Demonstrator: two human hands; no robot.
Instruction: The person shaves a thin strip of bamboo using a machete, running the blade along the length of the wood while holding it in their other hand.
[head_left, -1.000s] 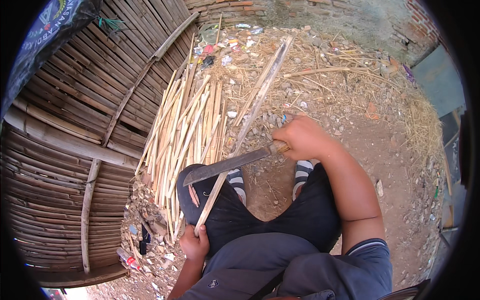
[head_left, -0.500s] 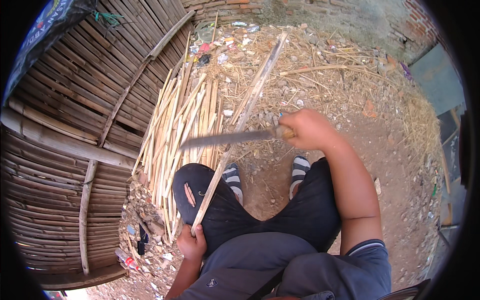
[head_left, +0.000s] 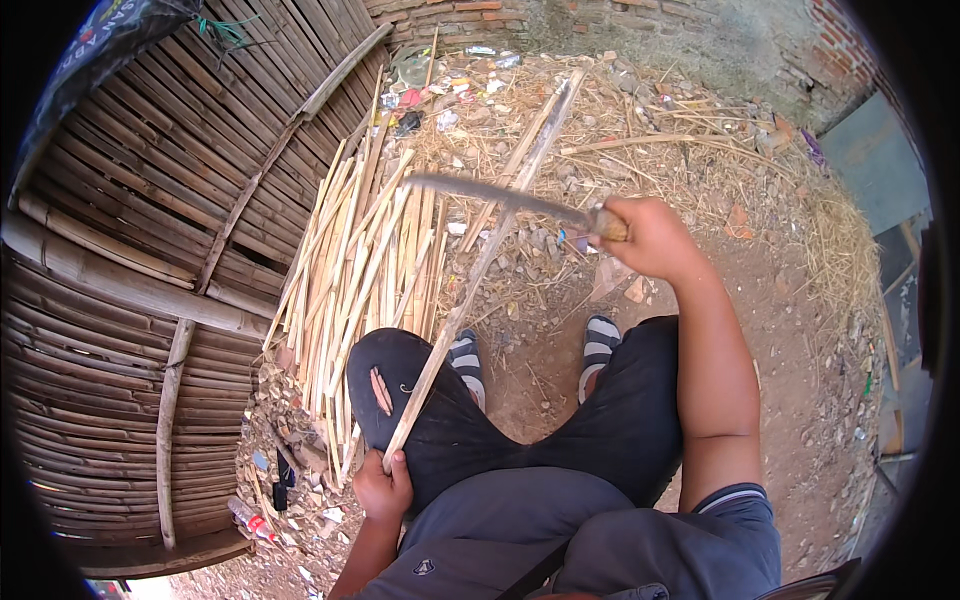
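Note:
A long split bamboo strip (head_left: 462,308) slants from beside my left thigh, across that leg, toward the far ground. Its near end is in my left hand (head_left: 384,484), fingers closed around it with the thumb on top. My right hand (head_left: 645,237) is wrapped round the wooden handle of a machete (head_left: 500,195). The long dark blade points left and crosses over the far half of the strip; whether it touches the strip I cannot tell. Left of my legs lies a pile of pale bamboo strips (head_left: 350,250).
A bamboo slat wall (head_left: 130,180) closes the left side, and a brick wall (head_left: 660,35) runs along the back. Dry straw (head_left: 680,180), rubble and litter cover the far ground. A plastic bottle (head_left: 252,520) lies at lower left. Grey sheets (head_left: 880,160) lean at right.
My right hand has moved farther out and slightly right, carrying the machete along the strip, its tip now tilted farther away. My left hand stays in place on the strip.

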